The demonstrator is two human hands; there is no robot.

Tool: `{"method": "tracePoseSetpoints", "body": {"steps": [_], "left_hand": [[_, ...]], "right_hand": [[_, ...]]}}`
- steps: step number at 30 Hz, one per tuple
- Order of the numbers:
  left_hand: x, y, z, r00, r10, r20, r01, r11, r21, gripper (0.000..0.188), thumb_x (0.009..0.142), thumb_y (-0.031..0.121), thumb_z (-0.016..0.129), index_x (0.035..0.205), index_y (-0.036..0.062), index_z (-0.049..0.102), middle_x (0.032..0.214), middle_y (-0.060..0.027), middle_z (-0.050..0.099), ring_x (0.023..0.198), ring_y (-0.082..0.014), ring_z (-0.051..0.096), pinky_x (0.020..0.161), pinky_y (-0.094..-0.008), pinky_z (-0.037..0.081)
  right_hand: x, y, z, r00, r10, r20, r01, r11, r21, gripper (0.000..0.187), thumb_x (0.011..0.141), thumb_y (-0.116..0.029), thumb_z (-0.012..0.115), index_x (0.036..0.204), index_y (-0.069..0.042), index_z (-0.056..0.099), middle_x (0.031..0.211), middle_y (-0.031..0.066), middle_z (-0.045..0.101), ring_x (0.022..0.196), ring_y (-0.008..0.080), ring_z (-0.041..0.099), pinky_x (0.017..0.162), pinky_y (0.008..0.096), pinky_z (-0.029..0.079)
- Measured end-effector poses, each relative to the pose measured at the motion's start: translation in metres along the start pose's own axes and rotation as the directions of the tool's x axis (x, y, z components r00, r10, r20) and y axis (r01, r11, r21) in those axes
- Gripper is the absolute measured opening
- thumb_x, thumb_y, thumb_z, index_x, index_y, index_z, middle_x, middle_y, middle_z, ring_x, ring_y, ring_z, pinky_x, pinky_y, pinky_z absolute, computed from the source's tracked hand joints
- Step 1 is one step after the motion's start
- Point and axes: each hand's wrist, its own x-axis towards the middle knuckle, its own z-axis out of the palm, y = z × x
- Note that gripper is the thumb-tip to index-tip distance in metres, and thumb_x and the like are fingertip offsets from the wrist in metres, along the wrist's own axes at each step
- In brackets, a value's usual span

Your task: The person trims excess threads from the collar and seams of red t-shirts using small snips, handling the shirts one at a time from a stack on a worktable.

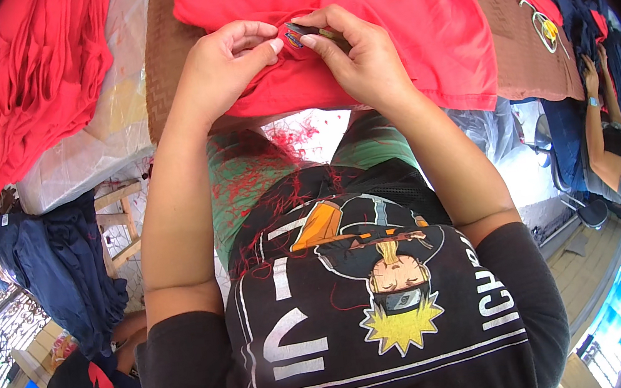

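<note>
A bright red garment (416,41) is spread over the table edge in front of me. On it, between my hands, is a small multicoloured badge (293,40). My left hand (232,64) is closed, thumb and fingertips pinching the red cloth just left of the badge. My right hand (359,52) is closed around small dark thread snips (321,30), mostly hidden by the fingers. Their tip points left and lies at the badge. Red thread clippings (286,150) are scattered over my lap and the green cloth on my thighs.
A pile of red garments (41,80) lies on a plastic-wrapped stack at left. Brown woven matting (520,36) covers the table; a yellow item with white cord (550,31) rests on it. Dark blue garments (63,263) hang at lower left. Other people (613,164) are at right and lower left.
</note>
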Motion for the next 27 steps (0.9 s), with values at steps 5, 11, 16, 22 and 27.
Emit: {"method": "tracePoseSetpoints", "body": {"steps": [5, 11, 16, 22, 27], "left_hand": [[0.003, -0.003, -0.001, 1.0, -0.001, -0.007, 0.002, 0.988, 0.154, 0.022, 0.093, 0.012, 0.06, 0.11, -0.001, 0.061, 0.102, -0.0064, 0.067, 0.088, -0.0119, 0.065, 0.079, -0.0239, 0.05], [0.002, -0.001, -0.004, 1.0, -0.024, 0.003, 0.024, 1.0, 0.017, 0.018, 0.096, 0.015, 0.056, 0.107, 0.0014, 0.059, 0.101, -0.0062, 0.067, 0.088, -0.0129, 0.067, 0.074, -0.0222, 0.049], [0.001, 0.002, -0.005, 0.999, -0.053, 0.008, 0.053, 0.998, 0.026, 0.02, 0.098, 0.019, 0.053, 0.11, 0.0028, 0.056, 0.105, -0.0066, 0.066, 0.09, -0.0138, 0.067, 0.074, -0.0224, 0.048], [-0.004, 0.01, -0.003, 0.998, -0.07, 0.003, 0.07, 0.998, 0.003, 0.018, 0.097, 0.019, 0.054, 0.107, 0.0045, 0.059, 0.108, -0.0076, 0.066, 0.094, -0.0143, 0.065, 0.078, -0.0232, 0.046], [-0.03, 0.057, -0.033, 0.857, 0.494, 0.148, -0.515, 0.834, 0.2, 0.022, 0.089, 0.02, 0.061, 0.083, -0.0003, 0.069, 0.095, -0.017, 0.067, 0.093, -0.0199, 0.062, 0.085, -0.0317, 0.046]], "right_hand": [[-0.001, -0.002, 0.0, 1.0, 0.019, 0.021, -0.018, 0.999, -0.042, 0.014, 0.086, -0.012, 0.066, 0.099, -0.008, 0.064, 0.086, 0.0112, 0.069, 0.075, 0.024, 0.068, 0.065, 0.0328, 0.052], [-0.003, 0.004, 0.0, 0.999, 0.002, 0.036, 0.0, 0.998, -0.062, 0.014, 0.086, -0.011, 0.065, 0.1, -0.008, 0.064, 0.085, 0.0105, 0.069, 0.073, 0.025, 0.067, 0.064, 0.0339, 0.052], [-0.003, 0.0, -0.001, 0.997, -0.043, 0.06, 0.051, 0.987, -0.151, 0.016, 0.084, -0.012, 0.066, 0.099, -0.009, 0.065, 0.089, 0.0095, 0.068, 0.077, 0.0274, 0.067, 0.065, 0.0352, 0.053], [-0.001, -0.005, 0.0, 0.992, -0.101, 0.076, 0.117, 0.963, -0.245, 0.015, 0.084, -0.014, 0.064, 0.098, -0.01, 0.065, 0.093, 0.0094, 0.068, 0.083, 0.0289, 0.066, 0.068, 0.0376, 0.053], [0.006, -0.018, -0.017, 0.998, -0.062, 0.03, 0.069, 0.952, -0.298, 0.017, 0.084, -0.015, 0.065, 0.101, -0.011, 0.064, 0.092, 0.009, 0.067, 0.082, 0.0294, 0.066, 0.068, 0.0388, 0.052]]}}
